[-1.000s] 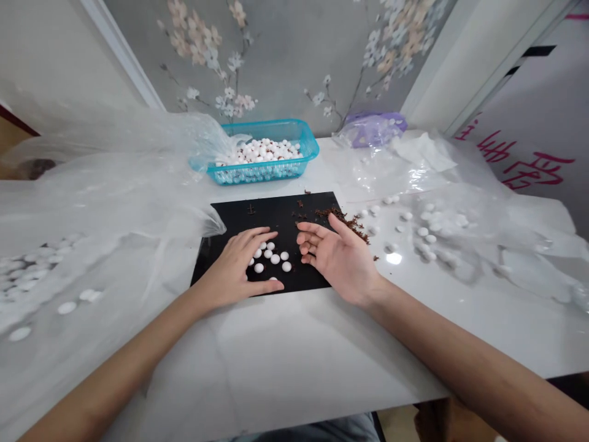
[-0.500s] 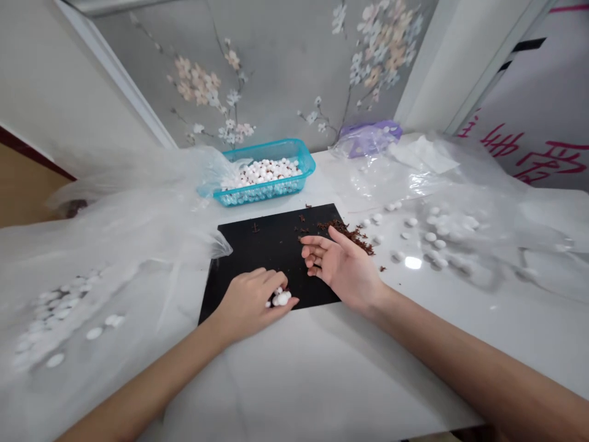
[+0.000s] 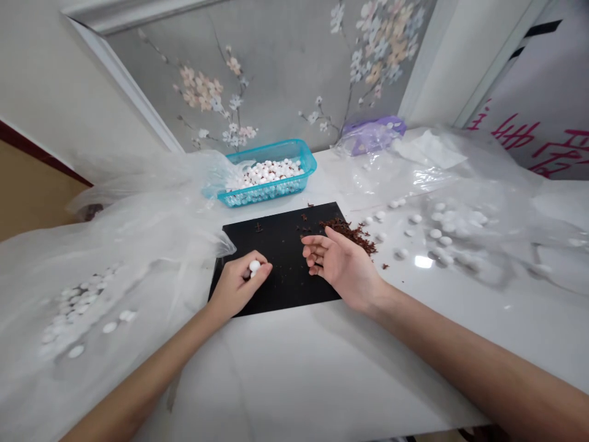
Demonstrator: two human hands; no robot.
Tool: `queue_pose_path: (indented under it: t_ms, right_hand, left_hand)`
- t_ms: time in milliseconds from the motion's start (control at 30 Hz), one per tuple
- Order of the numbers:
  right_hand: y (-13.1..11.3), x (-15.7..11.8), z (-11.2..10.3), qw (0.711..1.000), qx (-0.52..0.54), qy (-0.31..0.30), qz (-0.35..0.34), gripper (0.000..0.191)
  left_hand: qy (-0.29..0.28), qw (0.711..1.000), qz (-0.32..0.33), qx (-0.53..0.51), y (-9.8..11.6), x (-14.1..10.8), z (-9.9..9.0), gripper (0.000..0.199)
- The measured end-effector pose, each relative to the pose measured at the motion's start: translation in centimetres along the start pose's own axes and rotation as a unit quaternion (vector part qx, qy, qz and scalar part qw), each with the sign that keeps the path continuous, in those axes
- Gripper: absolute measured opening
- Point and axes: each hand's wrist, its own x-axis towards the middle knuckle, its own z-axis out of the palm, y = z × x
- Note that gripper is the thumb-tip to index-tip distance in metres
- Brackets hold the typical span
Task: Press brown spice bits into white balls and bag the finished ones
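Observation:
My left hand [image 3: 237, 283] is closed into a fist over the left part of a black mat [image 3: 280, 245], with small white round pieces [image 3: 254, 266] gripped in it; one shows at the fingertips. Resting on its edge at the mat's right side, my right hand [image 3: 338, 264] has its palm turned inward and fingers loosely curled, holding nothing. A small heap of dark brown scraps [image 3: 350, 231] lies just beyond the right hand, at the mat's far right corner. The mat surface between the hands is bare.
A blue plastic basket [image 3: 269, 173] full of white pieces stands behind the mat. Clear plastic sheets [image 3: 115, 245] cover the white table at left and right, with loose white pieces [image 3: 442, 230] on the right and more [image 3: 83, 301] on the left. A purple bag [image 3: 370, 132] lies against the wall.
My left hand swept the white pieces off the mat, closed around them and lifted slightly to the left. The right hand stayed put. The camera tilted a little.

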Motion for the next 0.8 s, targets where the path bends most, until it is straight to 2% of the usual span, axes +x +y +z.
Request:
queue_pose_path:
  t_ms: [100,167,400,500,633,733,800]
  right_hand:
    - [0.0,-0.1,0.0,1.0,0.002,0.003,0.001,0.032]
    - [-0.1,-0.2,0.1,1.0,0.002,0.008,0.005,0.032]
    - [0.1,-0.1,0.1,1.0,-0.001,0.014,0.01,0.033]
    - [0.2,-0.1,0.1,1.0,-0.002,0.008,0.007,0.032]
    - [0.4,0.1,0.2,1.0,0.0,0.011,0.012,0.031]
    - [0.7,0.6,0.2,1.0,0.005,0.011,0.012,0.032]
    - [0.9,0.9,0.0,1.0,0.011,0.01,0.01,0.035]
  left_hand:
    - [-0.071,0.99,0.074,0.1,-0.4,-0.9,-0.5,0.021]
    - [-0.092,0.976,0.121,0.157,-0.6,-1.5,-0.7,0.018]
    - [-0.051,0.928,0.234,0.285,-1.1,-2.3,-0.3,0.019]
    - [-0.034,0.923,0.24,0.299,-1.1,-2.3,-0.4,0.021]
    - [-0.029,0.938,0.217,0.27,-1.1,-1.3,-1.7,0.02]
    - [-0.002,0.947,0.205,0.246,-0.8,1.1,-3.7,0.02]
    - [0.036,0.953,0.19,0.234,-0.2,3.9,-5.4,0.024]
